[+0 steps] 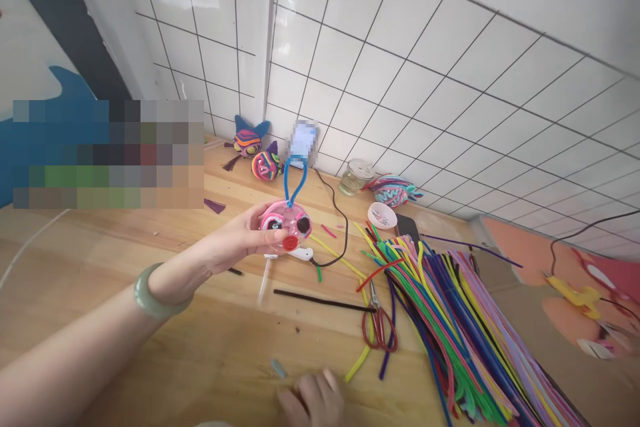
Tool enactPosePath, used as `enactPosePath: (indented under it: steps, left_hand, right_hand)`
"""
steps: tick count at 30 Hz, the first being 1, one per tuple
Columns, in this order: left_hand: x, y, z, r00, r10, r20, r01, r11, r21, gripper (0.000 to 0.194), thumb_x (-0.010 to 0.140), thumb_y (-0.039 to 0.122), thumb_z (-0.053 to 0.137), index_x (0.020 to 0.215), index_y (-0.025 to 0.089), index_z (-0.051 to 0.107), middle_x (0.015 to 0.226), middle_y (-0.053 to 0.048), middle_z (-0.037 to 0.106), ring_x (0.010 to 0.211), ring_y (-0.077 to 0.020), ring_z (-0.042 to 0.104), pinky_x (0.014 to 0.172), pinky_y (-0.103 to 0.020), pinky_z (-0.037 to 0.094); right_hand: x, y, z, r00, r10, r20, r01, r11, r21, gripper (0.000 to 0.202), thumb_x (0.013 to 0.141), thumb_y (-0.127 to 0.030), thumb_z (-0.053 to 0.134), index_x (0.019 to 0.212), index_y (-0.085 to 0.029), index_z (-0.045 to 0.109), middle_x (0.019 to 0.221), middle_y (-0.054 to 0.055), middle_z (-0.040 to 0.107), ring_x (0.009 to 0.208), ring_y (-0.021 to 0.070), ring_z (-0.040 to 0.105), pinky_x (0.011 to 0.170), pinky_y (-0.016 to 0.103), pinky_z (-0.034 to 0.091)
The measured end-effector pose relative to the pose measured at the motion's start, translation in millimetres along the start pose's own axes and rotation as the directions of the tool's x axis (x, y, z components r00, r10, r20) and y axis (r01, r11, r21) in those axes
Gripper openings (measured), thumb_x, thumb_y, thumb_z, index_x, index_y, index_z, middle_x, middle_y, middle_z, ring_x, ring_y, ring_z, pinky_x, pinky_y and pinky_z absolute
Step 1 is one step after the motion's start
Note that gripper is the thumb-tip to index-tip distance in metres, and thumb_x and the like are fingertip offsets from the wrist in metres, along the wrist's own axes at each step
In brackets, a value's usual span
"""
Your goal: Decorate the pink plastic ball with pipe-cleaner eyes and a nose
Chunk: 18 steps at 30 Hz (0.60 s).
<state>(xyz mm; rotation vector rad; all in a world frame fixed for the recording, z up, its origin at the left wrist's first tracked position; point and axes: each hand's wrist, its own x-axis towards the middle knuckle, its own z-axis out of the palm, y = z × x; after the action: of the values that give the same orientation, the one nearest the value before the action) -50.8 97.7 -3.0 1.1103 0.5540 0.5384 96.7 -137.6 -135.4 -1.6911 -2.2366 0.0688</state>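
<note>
My left hand [245,238], with a green bangle on the wrist, holds a round pink ornament [287,217] above the table. The ornament has dark eyes, a red round nose and a blue pipe-cleaner loop [295,180] standing up from its top. My thumb lies across its front, beside the nose. At the bottom edge my right hand [315,400] is low over the wooden table, blurred and partly cut off, so its grip cannot be made out. A black pipe cleaner [323,300] and red-handled scissors [380,330] lie in front of the ornament.
A large bundle of coloured pipe cleaners [450,327] covers the right side. Along the tiled wall are two striped ornaments [247,140], a phone [303,140], a glass jar [355,177] and a pink bowl [383,215]. A yellow glue gun [575,297] lies far right.
</note>
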Motion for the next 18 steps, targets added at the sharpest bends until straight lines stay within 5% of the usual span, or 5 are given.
enactPosePath:
  steps: [4,8,13,15,18]
  left_hand:
    - [-3,1,2.3,1.000,-0.001,0.013,0.001,1.000,0.004,0.054,0.071,0.033,0.073,0.120,0.023,0.052,0.119,-0.010,0.060,0.105,-0.0260,0.059,0.083,-0.034,0.053]
    - [-5,2,3.2,1.000,0.011,0.014,-0.011,1.000,0.007,0.056,0.069,0.034,0.074,0.120,0.023,0.053,0.119,-0.010,0.060,0.105,-0.0276,0.060,0.081,-0.036,0.053]
    - [-5,3,4.9,0.999,0.005,0.041,-0.005,1.000,0.007,0.054,0.071,0.034,0.073,0.120,0.023,0.053,0.118,-0.010,0.060,0.105,-0.0271,0.060,0.081,-0.036,0.054]
    - [-6,3,6.3,0.999,-0.001,0.049,0.001,1.000,-0.002,0.053,0.072,0.033,0.073,0.120,0.023,0.053,0.118,-0.010,0.060,0.106,-0.0267,0.059,0.083,-0.036,0.054]
    - [-7,3,8.3,0.999,-0.010,0.053,0.010,1.000,-0.010,0.054,0.072,0.033,0.073,0.121,0.023,0.051,0.119,-0.009,0.059,0.105,-0.0257,0.060,0.085,-0.037,0.053]
  right_hand:
    - [27,12,-30,0.995,0.095,0.016,-0.096,0.988,0.117,0.030,0.088,-0.029,0.034,0.103,-0.035,0.060,0.080,-0.002,0.069,0.068,0.0191,0.067,0.058,0.030,0.058]
    - [-7,39,-68,0.961,0.277,-0.018,-0.271,0.951,0.149,0.031,0.094,-0.021,0.029,0.109,-0.026,0.056,0.096,0.004,0.067,0.090,0.0174,0.066,0.077,0.027,0.056]
    - [-67,48,-49,0.985,-0.173,-0.024,0.173,0.984,0.029,0.041,0.090,-0.032,0.049,0.130,-0.030,0.048,0.110,0.002,0.069,0.098,0.0200,0.066,0.076,0.029,0.058]
    - [-67,43,-35,0.953,-0.301,0.019,0.300,0.953,0.049,0.040,0.093,-0.031,0.044,0.133,-0.034,0.045,0.110,-0.006,0.069,0.098,0.0149,0.066,0.079,0.026,0.057]
    - [-47,30,-23,0.899,-0.430,0.088,0.431,0.902,0.007,0.040,0.096,-0.020,0.035,0.134,-0.025,0.044,0.121,-0.004,0.064,0.107,0.0121,0.061,0.086,0.024,0.054]
